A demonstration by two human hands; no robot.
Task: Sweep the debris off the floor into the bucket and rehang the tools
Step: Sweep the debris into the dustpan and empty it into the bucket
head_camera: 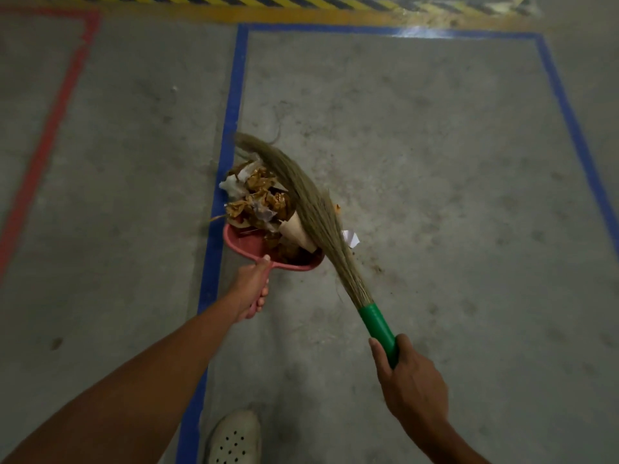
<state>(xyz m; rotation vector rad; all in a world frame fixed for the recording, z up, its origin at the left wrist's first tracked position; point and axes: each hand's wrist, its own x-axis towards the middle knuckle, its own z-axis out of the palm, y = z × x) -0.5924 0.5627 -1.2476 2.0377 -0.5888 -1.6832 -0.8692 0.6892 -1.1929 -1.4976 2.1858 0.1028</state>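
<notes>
Left hand [254, 286] clamps the pink dustpan [254, 246] handle, right hand [407, 373] grips the grass broom [315, 209] by its green sleeve, pinning light, crumpled debris [258, 199] that I judge could spill.

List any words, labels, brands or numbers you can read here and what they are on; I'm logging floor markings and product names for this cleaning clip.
None: no readable text in this view.
Dustpan, broom handle, shoe: no lettering visible.
Wrappers in the debris: any print is too crumpled and blurred to read.
Blue floor tape and hazard stripe: plain colour, no words.
</notes>
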